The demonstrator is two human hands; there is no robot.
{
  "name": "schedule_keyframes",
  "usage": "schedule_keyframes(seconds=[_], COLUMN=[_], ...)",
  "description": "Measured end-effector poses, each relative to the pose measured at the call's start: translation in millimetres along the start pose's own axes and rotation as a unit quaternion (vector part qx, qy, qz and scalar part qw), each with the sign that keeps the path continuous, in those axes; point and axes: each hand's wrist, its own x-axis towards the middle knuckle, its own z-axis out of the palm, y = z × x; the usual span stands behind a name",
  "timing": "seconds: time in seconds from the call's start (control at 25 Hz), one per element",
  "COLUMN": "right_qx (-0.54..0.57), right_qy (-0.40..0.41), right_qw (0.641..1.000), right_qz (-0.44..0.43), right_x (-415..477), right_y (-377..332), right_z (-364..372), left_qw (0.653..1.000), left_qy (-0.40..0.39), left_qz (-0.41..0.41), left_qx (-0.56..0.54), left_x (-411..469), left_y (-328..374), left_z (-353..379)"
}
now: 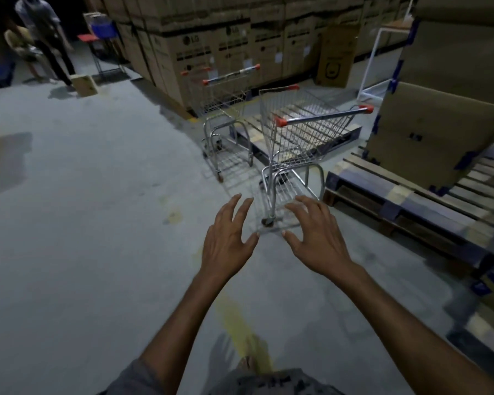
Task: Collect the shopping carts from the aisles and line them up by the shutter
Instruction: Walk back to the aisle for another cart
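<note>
Flanking nearer cart (311, 132): pallet (411, 206) rt, boxes (211, 52) behind.

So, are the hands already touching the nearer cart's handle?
Apart. The head view shows the left hand and right hand open and spread, well short of the nearer cart's handle.

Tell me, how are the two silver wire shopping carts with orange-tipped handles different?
The nearer silver wire cart stands just ahead of the left hand and right hand, beside the wooden pallet. The farther silver wire cart stands behind it, close to the stacked brown cardboard boxes. Both are empty, upright and untouched.
</note>
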Motion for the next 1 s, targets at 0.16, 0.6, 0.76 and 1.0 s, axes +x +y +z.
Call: schedule_keyframes(seconds=[0.16,0.6,0.76,1.0], right_qx=[-0.019,-0.065,-0.075,-0.068], right_qy=[-0.001,-0.027,-0.034,-0.070], right_qw=[0.999,0.991,0.990,0.988], right_qz=[0.045,0.115,0.113,0.118], right_x=[69.0,235.7,312.4,426.5], right_y=[12.5,122.7,198.0,302.8], right_z=[19.6,71.0,83.7,83.4], left_qw=[0.999,0.993,0.993,0.988], left_qy=[-0.015,-0.051,-0.057,-0.083], left_qz=[0.016,0.071,0.089,0.121], left_qx=[-0.034,-0.073,-0.053,0.040], left_x=[85.2,284.6,378.3,503.8], left_y=[-27.8,-52.8,-43.1,-19.2], left_z=[4.8,93.5,146.3,209.4])
